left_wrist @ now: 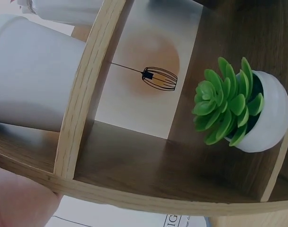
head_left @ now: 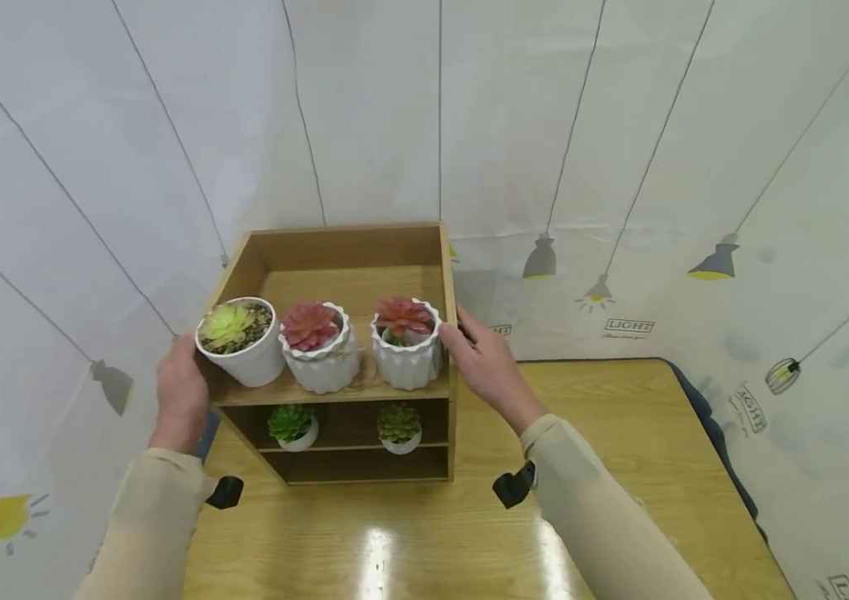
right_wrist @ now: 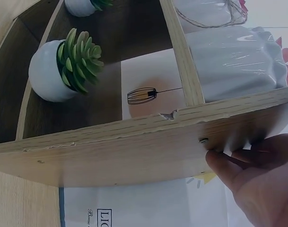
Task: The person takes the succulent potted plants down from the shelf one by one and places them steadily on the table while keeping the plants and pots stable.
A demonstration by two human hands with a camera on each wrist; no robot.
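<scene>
2 hands [head_left: 180, 392] [head_left: 487, 362] press flat fingers against a shelf [head_left: 448, 275] holding 5 potted succulents [head_left: 309, 327].

White pots [head_left: 322, 367]; red, green succulents [head_left: 309, 325]; brown wooden shelf [head_left: 364, 465]; lamp-print backdrop [head_left: 619, 167].

- Three pots [head_left: 322, 346] crowd the front edge of the top shelf [head_left: 342, 283]; room lies behind them.
- The lower shelf [head_left: 349, 421] has a gap between its two small plants [head_left: 291, 425].
- The surface [head_left: 431, 533] lies bare in front.
</scene>
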